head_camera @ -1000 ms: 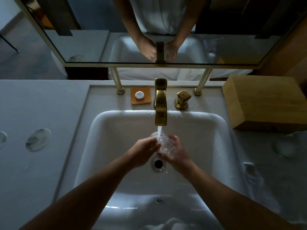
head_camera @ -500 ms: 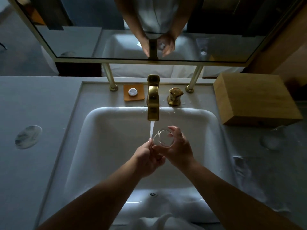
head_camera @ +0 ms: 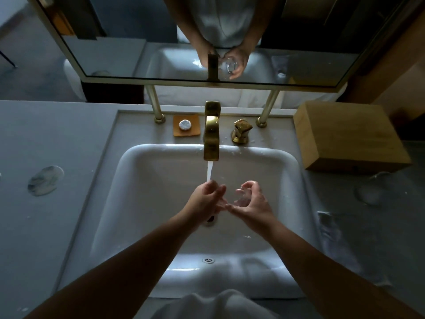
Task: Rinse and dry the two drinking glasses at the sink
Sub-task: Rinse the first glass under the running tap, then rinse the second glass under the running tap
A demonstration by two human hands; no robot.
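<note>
Head view: water stream [head_camera: 209, 171] runs from the brass tap [head_camera: 211, 132] into the white sink [head_camera: 147, 203]. Left hand [head_camera: 205, 199] sits under the stream, fingers loosely extended, holding nothing. Right hand [head_camera: 249, 202], just right of it, fingers curled round a clear glass [head_camera: 242, 197] held over the basin; mirror [head_camera: 161, 54] confirms the grip. Second glass [head_camera: 373, 188] stands on the counter [head_camera: 57, 222] right of the sink, near a wooden box [head_camera: 347, 134]. Soap dish [head_camera: 186, 128] left of the tap, tap handle [head_camera: 241, 131] right of it. Round coaster [head_camera: 45, 180] far left. White towel [head_camera: 213, 306] at the near edge
</note>
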